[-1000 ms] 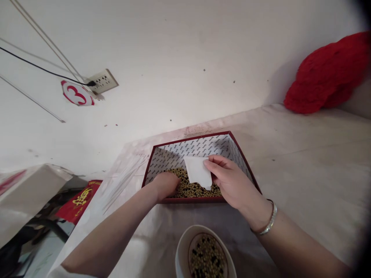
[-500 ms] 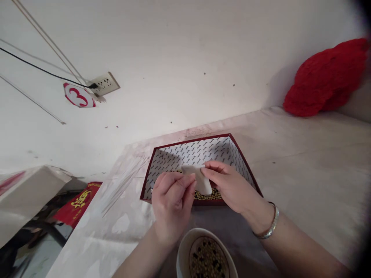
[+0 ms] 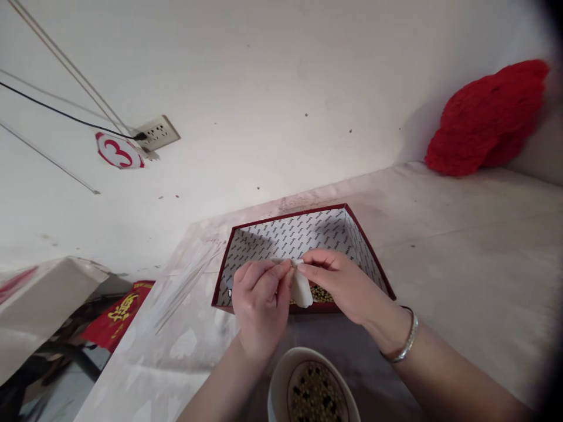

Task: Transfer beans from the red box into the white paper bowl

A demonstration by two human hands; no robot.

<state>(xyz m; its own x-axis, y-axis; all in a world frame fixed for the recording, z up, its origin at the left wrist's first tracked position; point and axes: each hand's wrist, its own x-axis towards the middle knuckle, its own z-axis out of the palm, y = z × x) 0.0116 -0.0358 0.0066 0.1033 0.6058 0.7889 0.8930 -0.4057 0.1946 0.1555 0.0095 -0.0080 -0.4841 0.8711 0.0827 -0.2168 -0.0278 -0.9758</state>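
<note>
My left hand (image 3: pixel 260 300) and my right hand (image 3: pixel 341 285) meet above the near edge of a dark red box (image 3: pixel 370 253) with a patterned white lining. Both hands pinch a small white piece of paper (image 3: pixel 301 289) that hangs curled between their fingertips. The left pinches its upper left edge, the right its upper right edge. Yellow and dark beans (image 3: pixel 322 294) lie in the box bottom, mostly hidden behind my hands. My right wrist wears a silver bracelet (image 3: pixel 408 341).
A white bowl (image 3: pixel 278 380) holding mixed yellow and black beans stands at the near table edge below my hands. A red fluffy cushion (image 3: pixel 488 118) lies at the far right against the wall. A wall socket (image 3: pixel 157 132) and a "3" sign (image 3: pixel 118 151) are at upper left.
My left hand has come up out of the beans in the box and joined the right hand on the white paper. The paper has curled and lowered slightly.
</note>
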